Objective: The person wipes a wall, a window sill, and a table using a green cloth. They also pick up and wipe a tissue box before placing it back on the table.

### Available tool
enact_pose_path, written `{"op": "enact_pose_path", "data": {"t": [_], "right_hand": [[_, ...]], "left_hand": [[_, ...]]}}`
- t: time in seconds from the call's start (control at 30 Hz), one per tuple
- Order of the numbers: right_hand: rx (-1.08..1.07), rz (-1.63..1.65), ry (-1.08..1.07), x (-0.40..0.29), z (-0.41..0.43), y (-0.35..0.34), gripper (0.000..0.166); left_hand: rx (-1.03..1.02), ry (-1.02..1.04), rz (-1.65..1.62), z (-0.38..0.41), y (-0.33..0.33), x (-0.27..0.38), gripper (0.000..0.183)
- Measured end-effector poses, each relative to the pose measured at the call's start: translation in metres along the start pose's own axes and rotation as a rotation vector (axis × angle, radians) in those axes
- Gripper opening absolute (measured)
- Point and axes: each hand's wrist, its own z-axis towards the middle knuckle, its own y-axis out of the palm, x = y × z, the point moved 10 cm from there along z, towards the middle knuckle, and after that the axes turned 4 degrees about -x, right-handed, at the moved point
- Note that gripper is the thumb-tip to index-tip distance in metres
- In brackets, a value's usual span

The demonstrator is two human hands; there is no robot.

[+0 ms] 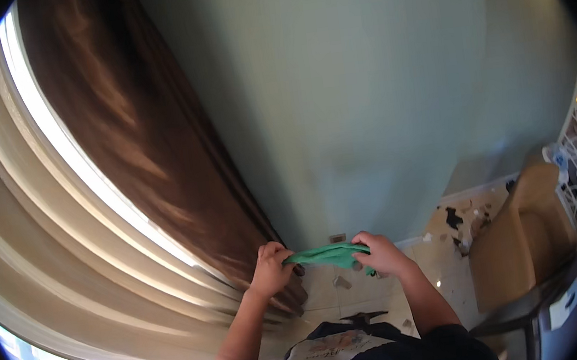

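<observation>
A green cloth [324,255] is stretched sideways in front of my chest, above the tiled floor. My left hand [272,270] pinches its left end between thumb and fingers. At the other end my right hand [379,254] grips the fabric, and a loose fold hangs down beside those fingers. Whether the cloth is a garment or a rag I cannot tell. Just past my left hand hangs the lower part of a brown curtain [147,158].
Pale sheer curtains [77,246] fill the left side beside a bright window. A plain wall [364,91] rises ahead, with an outlet [337,238] low on it. On the right stands a tan chair [514,239]. Scraps [454,218] litter the floor near it.
</observation>
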Motion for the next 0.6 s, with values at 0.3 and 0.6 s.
{"op": "enact_pose_path", "data": {"t": [0.3, 0.6], "right_hand": [[0.286, 0.105, -0.272, -0.037, 0.147, -0.093, 0.025], [0.745, -0.186, -0.898, -0.198, 0.242, -0.168, 0.029]], "left_hand": [[0.181, -0.257, -0.055, 0.136, -0.044, -0.053, 0.025], [0.615, -0.116, -0.060, 0.256, -0.176, -0.066, 0.025]]}}
